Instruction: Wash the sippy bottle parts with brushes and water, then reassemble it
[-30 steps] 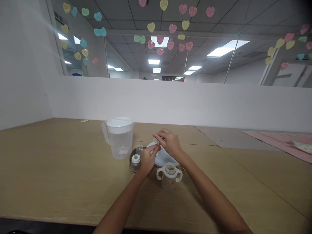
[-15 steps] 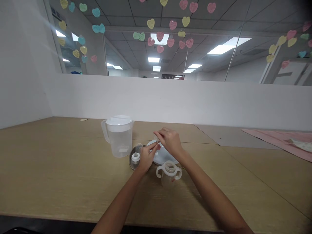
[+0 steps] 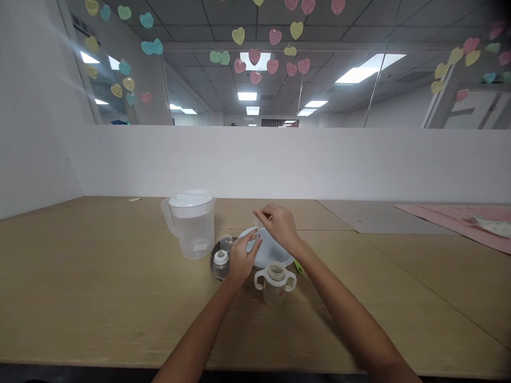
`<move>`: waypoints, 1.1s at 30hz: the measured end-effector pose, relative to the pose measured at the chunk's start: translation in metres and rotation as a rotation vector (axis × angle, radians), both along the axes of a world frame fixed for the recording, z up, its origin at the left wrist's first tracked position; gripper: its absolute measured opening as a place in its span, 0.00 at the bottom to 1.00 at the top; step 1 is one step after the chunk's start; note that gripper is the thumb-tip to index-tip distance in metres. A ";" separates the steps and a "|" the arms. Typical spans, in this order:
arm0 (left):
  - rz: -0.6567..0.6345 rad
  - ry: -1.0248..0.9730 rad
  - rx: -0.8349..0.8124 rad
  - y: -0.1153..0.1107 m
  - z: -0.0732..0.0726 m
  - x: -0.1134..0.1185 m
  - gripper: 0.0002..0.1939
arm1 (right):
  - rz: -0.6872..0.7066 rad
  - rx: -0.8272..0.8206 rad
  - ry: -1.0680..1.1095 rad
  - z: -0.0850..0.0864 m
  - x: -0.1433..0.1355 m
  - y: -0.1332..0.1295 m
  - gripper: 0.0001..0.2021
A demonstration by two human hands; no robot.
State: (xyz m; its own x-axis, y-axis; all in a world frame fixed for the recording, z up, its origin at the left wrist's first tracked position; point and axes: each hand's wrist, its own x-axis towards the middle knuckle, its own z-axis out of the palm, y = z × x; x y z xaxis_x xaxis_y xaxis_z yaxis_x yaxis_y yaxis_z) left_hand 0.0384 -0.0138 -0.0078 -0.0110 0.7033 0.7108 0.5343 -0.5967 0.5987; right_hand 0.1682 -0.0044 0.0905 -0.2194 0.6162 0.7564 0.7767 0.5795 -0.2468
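Observation:
Above the pale plate, both hands meet at a small translucent piece with a thin pale stem; its exact kind is too small to make out. My right hand pinches its upper end between thumb and fingertips. Lower down, my left hand has thumb and fingers around the stem. Just in front of them stands a clear baby bottle with two white handles, upright and uncapped. A round metal tray left of my left hand bears a small bottle part with a white ring and a clear dome cap.
A lidded clear pitcher of water stands behind the tray on the left. Something green pokes out beside the plate, under my right forearm. Farther right lie a grey mat and a pink cloth. A white wall closes off the table's back.
The view has shifted slightly. My left thumb and fingers have parted somewhat, baring more of the thin stem. The green thing beside the plate now shows more.

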 end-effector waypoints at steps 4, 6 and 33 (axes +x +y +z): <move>-0.097 -0.111 -0.115 -0.002 0.007 0.001 0.15 | 0.003 0.001 -0.099 0.002 -0.005 -0.008 0.17; -0.154 -0.173 -0.174 -0.003 0.011 0.001 0.14 | 0.013 0.006 -0.173 0.003 -0.008 -0.014 0.17; -0.055 -0.280 -0.102 0.006 -0.004 -0.004 0.19 | 0.027 -0.086 0.376 0.008 0.045 0.025 0.20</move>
